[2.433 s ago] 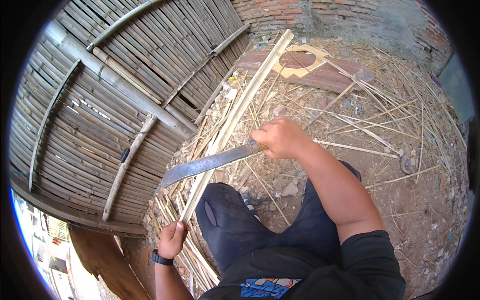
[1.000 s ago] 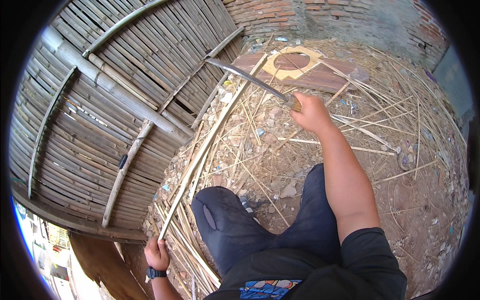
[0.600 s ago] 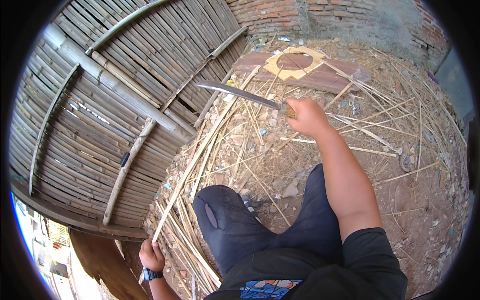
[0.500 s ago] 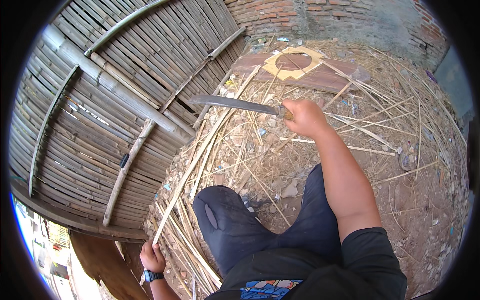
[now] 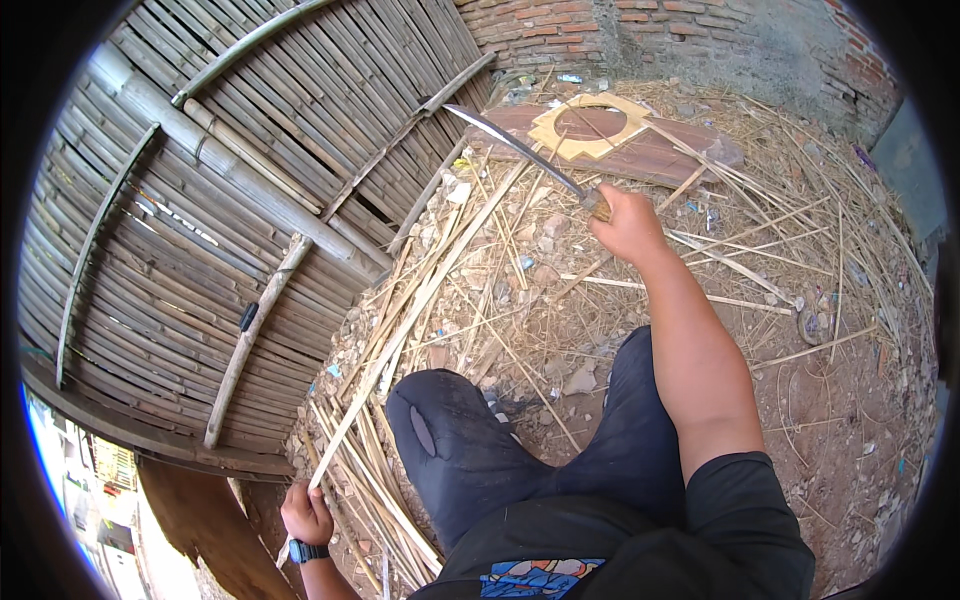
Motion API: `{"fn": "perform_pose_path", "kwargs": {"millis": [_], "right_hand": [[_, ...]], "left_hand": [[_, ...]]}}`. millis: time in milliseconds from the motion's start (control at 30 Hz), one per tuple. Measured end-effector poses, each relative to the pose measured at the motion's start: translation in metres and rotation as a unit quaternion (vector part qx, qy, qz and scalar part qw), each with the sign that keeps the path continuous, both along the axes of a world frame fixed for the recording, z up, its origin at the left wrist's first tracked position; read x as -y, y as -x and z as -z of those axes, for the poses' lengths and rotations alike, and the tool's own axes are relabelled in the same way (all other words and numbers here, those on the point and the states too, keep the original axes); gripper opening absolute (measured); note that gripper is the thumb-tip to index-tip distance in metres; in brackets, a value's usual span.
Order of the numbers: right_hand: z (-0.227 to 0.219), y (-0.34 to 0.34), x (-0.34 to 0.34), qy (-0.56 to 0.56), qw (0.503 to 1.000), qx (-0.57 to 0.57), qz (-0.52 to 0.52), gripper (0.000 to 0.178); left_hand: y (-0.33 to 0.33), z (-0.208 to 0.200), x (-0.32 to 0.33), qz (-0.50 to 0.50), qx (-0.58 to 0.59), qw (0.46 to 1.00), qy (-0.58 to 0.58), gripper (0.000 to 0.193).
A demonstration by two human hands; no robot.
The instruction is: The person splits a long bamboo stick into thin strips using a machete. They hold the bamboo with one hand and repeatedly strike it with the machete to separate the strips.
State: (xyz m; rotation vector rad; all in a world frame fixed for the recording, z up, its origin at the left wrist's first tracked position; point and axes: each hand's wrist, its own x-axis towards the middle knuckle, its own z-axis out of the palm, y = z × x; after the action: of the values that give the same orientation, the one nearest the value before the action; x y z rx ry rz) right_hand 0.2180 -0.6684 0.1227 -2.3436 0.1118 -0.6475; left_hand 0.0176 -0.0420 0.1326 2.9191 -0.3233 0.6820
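Note:
At the lower left, my left hand [image 5: 306, 514], with a watch on its wrist, is closed on the near end of a long pale bamboo strip [image 5: 403, 328]. The strip slants away up and to the right over the ground. My right hand [image 5: 628, 226] is wrapped round the wooden handle of a machete [image 5: 548, 168], held out ahead of my right knee. Its long dark blade points up and to the left, over the strip's far part and apart from my left hand. More split strips [image 5: 385, 480] lie in a bundle beside my left leg.
A bamboo slat wall [image 5: 200, 250] stands close on the left, a brick wall [image 5: 680, 40] at the back. A brown board [image 5: 690, 155] lies far off, bearing a yellow frame [image 5: 548, 135] with a round hole. Loose strips [image 5: 740, 300] and rubble litter the ground at right.
The machete has swung so its tip is higher and further right, the blade now slanting rather than nearly level. My right hand shifted slightly right. My left hand and the strip stayed about put.

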Motion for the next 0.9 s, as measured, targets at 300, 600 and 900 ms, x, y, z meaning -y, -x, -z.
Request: {"fn": "perform_pose_path", "kwargs": {"millis": [300,600,900], "right_hand": [[0.0,-0.002,-0.004,0.005,1.0,0.012,-0.023,0.046],[-0.001,-0.003,-0.015,0.07,0.99,0.034,-0.12,0.043],[-0.007,0.002,-0.01,-0.086,0.991,-0.063,-0.085,0.05]], "left_hand": [[-0.007,-0.003,0.016,0.008,-0.013,1.0,0.011,0.028],[-0.013,0.003,0.02,0.028,-0.002,0.999,0.018,0.03],[-0.016,0.001,0.022,0.025,0.016,1.0,0.01,0.029]]}}
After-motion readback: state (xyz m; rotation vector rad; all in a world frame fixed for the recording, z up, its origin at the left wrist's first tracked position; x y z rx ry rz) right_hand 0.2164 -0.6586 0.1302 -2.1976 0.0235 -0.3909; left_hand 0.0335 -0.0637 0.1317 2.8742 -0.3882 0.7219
